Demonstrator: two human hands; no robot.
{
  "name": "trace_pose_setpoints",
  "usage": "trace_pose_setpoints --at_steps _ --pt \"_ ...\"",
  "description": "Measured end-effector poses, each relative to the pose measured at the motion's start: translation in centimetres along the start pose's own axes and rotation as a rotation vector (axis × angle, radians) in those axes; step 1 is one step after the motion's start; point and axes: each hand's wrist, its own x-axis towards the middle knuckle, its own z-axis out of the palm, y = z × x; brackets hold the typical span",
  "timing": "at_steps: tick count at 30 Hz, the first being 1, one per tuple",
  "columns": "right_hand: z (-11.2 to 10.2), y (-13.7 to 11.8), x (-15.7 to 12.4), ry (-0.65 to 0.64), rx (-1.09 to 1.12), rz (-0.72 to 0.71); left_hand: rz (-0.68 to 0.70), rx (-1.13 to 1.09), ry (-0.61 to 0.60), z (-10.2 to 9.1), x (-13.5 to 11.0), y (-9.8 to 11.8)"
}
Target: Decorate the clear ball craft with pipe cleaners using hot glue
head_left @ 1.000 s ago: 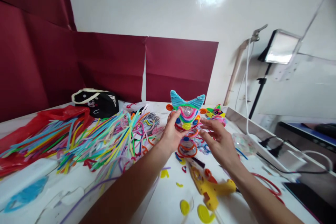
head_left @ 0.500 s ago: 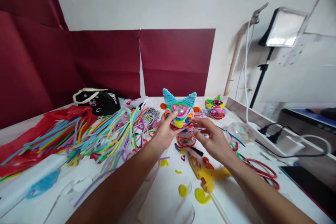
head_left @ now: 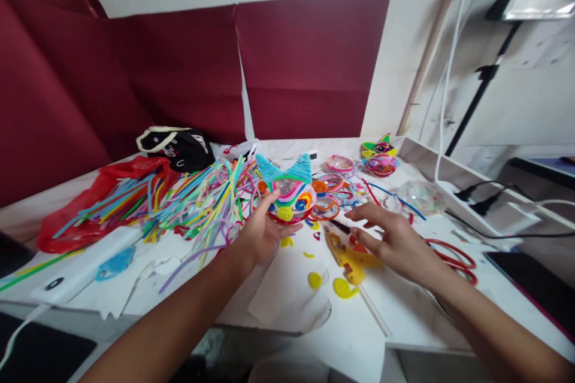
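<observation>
My left hand (head_left: 265, 228) grips a colourful pipe-cleaner craft figure (head_left: 293, 200) with two pointed blue ears and a rounded body of pink, green, orange and blue coils. Its thumb rests on the front and its fingers lie underneath. To the right, my right hand (head_left: 381, 233) hovers with fingers apart, holding nothing. Below that hand lies a yellow hot glue gun (head_left: 353, 263) with a clear glue stick at its back. Several yellow coils (head_left: 315, 280) are on the white paper (head_left: 287, 296) in front of me. Orange-rimmed clear rings (head_left: 325, 207) sit right of the figure.
Loose pipe cleaners (head_left: 202, 197) spread at the left, some in a red plastic bag (head_left: 58, 230). Behind them stands a black pouch (head_left: 191, 152). Another figure (head_left: 381, 158) is at the back right, near a clear dome (head_left: 422, 196). Plugs, cables and a dark tablet-like slab (head_left: 530, 287) line the right.
My right hand has moved away from the figure to the right. My left hand still holds the figure, now further left and apart from the right hand. The camera view has tilted down.
</observation>
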Motion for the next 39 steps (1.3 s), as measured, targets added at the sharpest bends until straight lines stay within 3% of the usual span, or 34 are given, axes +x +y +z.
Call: trace_pose_setpoints --at_steps 9,18,23,29,34,37,39 --pt "1.6 -2.9 -2.6 -0.098 -0.224 -0.278 -0.038 0.038 0.031 -0.3 -1.2 -1.7" --pt "0.4 -0.8 -2.9 -0.089 -0.309 -0.268 0.132 -0.020 0.046 0.0 0.7 0.1" --pt "-2.4 2.1 -3.7 -0.010 -0.348 -0.146 0.262 -0.074 -0.097 1.2 1.4 2.1" --pt "-7.4 4.1 -4.8 0.157 -0.381 0.129 0.389 -0.153 -0.216 2.1 2.3 3.0" --pt "-10.2 4.4 -5.3 0.266 -0.517 0.298 0.379 -0.155 -0.210 1.5 3.3 2.0" --pt "-10.9 5.2 -5.1 0.317 -0.565 0.339 0.348 -0.143 -0.193 0.8 3.7 1.6" --pt "-10.8 5.9 -4.2 0.286 -0.537 0.325 0.331 -0.143 -0.176 0.4 4.0 1.5"
